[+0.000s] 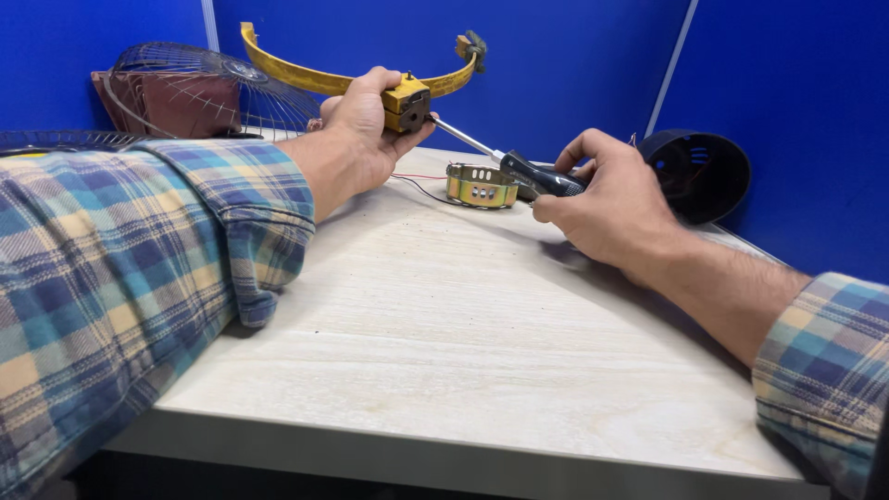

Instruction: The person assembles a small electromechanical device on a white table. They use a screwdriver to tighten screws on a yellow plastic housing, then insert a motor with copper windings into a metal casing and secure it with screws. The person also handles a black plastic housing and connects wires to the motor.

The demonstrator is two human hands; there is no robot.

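Note:
My left hand grips a yellow curved bracket at its square yellow block, held up above the pale wooden table. My right hand holds a screwdriver by its black handle. The metal shaft points up and left, and its tip sits in the block's dark hole. Thin red and black wires trail from under my left hand toward a gold metal ring lying on the table between the hands.
A wire fan guard with a dark red piece behind it stands at the back left. A black round housing lies on its side at the back right. Blue partition walls close off the table's far sides.

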